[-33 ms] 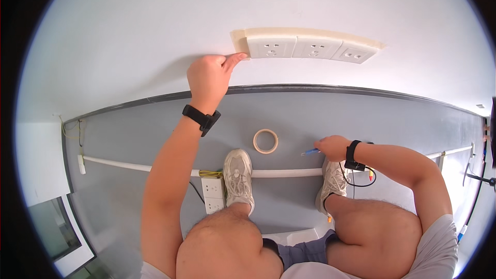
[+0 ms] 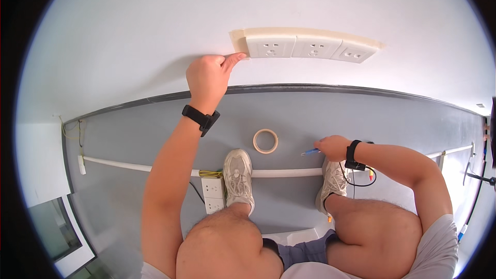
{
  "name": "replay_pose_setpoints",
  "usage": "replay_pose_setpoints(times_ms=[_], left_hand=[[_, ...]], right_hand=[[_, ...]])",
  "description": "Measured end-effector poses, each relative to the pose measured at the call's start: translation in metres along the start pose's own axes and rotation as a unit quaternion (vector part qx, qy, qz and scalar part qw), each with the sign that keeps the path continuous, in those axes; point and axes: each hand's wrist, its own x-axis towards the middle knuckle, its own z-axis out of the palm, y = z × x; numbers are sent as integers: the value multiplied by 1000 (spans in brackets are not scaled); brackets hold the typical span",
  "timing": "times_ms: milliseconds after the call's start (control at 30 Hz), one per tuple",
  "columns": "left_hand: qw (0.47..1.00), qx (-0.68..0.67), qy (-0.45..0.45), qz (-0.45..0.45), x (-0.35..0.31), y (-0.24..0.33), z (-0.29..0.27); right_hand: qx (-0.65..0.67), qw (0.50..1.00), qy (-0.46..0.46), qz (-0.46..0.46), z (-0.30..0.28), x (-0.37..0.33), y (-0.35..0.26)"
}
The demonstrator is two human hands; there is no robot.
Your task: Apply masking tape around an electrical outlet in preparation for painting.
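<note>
My left hand [image 2: 209, 75] is raised to the wall, fingers curled in and thumb out. The thumb tip presses at the lower left corner of the beige masking tape [image 2: 238, 41], which runs along the left side and top of a row of white wall sockets [image 2: 272, 47]. Lower down, over my right shoe, my right hand [image 2: 335, 148] is closed round a slim blue pen-shaped tool [image 2: 311, 151]. Its narrow end points left; most of its length is hidden in the fist. A roll of masking tape [image 2: 255, 141] lies on the grey floor between the two hands.
A white cable duct [image 2: 289, 173] crosses the floor under my shoes [image 2: 238, 178]. Beside the left shoe sits a white extension socket [image 2: 212, 188] with yellow-green wire [image 2: 209, 174]. A dark skirting strip [image 2: 305, 88] edges the wall. A thin black cable [image 2: 373, 182] loops below my right wrist.
</note>
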Motion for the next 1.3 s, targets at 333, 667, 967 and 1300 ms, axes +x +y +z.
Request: replay_pose_setpoints(times_ms=[333,667,967,1300], left_hand=[[983,127,40,130,-4,-3,9],[993,-66,82,50,2,15,-10],[985,-147,18,-91,18,44,-31],[948,-295,17,-121,16,44,-29]], right_hand=[[3,1000,-14,1,-6,-4,2],[4,1000,-18,3,-7,-5,0],[2,1000,-3,-3,0,0,5],[12,1000,0,-2,0,-8,8]])
